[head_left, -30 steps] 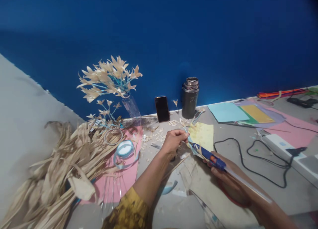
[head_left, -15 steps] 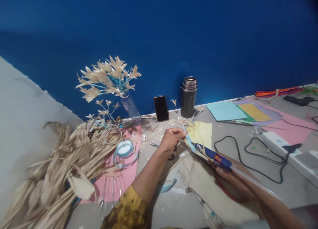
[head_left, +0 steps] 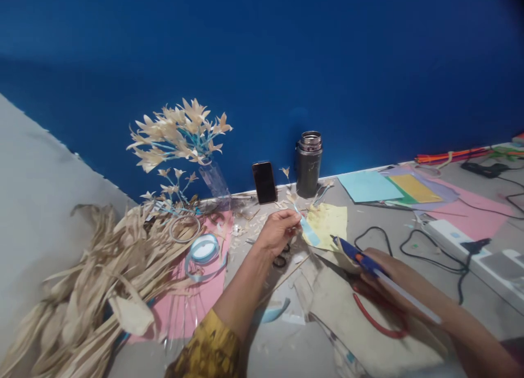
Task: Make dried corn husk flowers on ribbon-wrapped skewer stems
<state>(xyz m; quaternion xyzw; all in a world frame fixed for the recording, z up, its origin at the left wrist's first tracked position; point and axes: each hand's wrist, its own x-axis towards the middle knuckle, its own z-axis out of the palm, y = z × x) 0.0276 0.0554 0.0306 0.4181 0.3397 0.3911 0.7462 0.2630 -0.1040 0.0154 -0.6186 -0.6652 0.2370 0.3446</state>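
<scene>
Between the pinched fingertips of my left hand (head_left: 279, 231) is the stem of a small cream flower (head_left: 291, 196), with a strip of light blue tape (head_left: 310, 233) trailing from it over a yellow paper (head_left: 332, 220). My right hand (head_left: 382, 271) is wrapped round a blue hot glue gun (head_left: 360, 259), its nozzle pointing left, apart from the tape. A clear glue stick (head_left: 409, 299) sticks out behind it. Below the gun lie red-handled scissors (head_left: 382, 323), partly covered by my right hand. Black scissor handles (head_left: 280, 258) show beside my left wrist.
Dried husks (head_left: 82, 279) heap at left, beside a roll of blue tape (head_left: 203, 249) on pink paper. Cream flowers fill a clear vase (head_left: 215, 179). A phone (head_left: 264, 182) and a flask (head_left: 309, 165) stand by the wall. A white power strip (head_left: 454, 238) and black cable (head_left: 429, 263) lie right.
My right hand has drawn the glue gun rightward and down, away from the blue tape. My left hand has shifted slightly left, still pinching the flower stem. More of the red-handled scissors shows.
</scene>
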